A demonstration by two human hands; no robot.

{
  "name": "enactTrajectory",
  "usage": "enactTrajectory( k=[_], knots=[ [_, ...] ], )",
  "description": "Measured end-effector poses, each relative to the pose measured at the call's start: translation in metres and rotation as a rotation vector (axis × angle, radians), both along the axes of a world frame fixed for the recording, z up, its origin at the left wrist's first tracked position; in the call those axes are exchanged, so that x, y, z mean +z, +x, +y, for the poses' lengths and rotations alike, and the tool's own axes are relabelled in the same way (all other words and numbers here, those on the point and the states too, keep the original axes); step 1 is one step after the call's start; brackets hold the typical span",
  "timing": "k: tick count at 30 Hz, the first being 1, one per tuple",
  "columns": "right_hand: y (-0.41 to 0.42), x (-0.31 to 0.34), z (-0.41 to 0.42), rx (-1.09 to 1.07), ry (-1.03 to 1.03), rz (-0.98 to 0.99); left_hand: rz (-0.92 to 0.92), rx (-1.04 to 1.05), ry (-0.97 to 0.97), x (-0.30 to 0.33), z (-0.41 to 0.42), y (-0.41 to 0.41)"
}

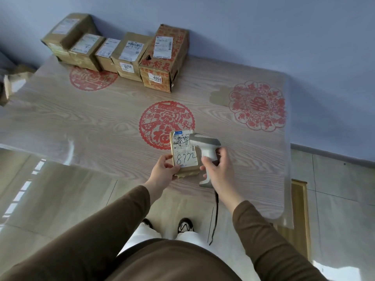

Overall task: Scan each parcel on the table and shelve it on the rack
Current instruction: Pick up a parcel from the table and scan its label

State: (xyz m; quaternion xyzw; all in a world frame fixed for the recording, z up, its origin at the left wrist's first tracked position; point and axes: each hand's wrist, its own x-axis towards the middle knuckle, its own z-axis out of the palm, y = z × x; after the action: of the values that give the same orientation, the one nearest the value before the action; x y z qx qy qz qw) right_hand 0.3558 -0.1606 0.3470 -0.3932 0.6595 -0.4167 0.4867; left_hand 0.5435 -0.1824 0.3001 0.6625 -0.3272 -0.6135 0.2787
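Observation:
My left hand (165, 169) grips a small brown parcel (183, 154) by its lower left corner, above the table's near edge. Its white label faces up, with "8772" handwritten on it. My right hand (218, 166) is closed around the handle of a grey and white barcode scanner (206, 145). The scanner's head lies over the parcel's upper right corner and hides that part of the label. A dark cable hangs from the scanner's base towards the floor. The rack is not in view.
Several cardboard parcels (129, 55) stand in a row at the table's far left, against the blue wall, the rightmost marked 4068 (162, 61). The wood-grain table (81, 122) carries red paper-cut designs under a clear cover. Tiled floor lies around it.

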Motion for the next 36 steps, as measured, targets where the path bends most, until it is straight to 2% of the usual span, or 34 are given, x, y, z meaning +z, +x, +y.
enactTrajectory(
  k=[3,10,36],
  knots=[
    [0.014,-0.002,0.004,0.044,-0.063,0.136,0.0,-0.001,0.001,-0.001,0.002,0.0],
    [0.02,-0.007,0.003,0.066,-0.116,0.254,0.002,-0.003,-0.003,-0.002,0.001,0.003],
    [0.02,-0.006,0.005,0.085,-0.154,0.258,-0.011,-0.002,-0.006,-0.001,0.002,0.002]
  ],
)
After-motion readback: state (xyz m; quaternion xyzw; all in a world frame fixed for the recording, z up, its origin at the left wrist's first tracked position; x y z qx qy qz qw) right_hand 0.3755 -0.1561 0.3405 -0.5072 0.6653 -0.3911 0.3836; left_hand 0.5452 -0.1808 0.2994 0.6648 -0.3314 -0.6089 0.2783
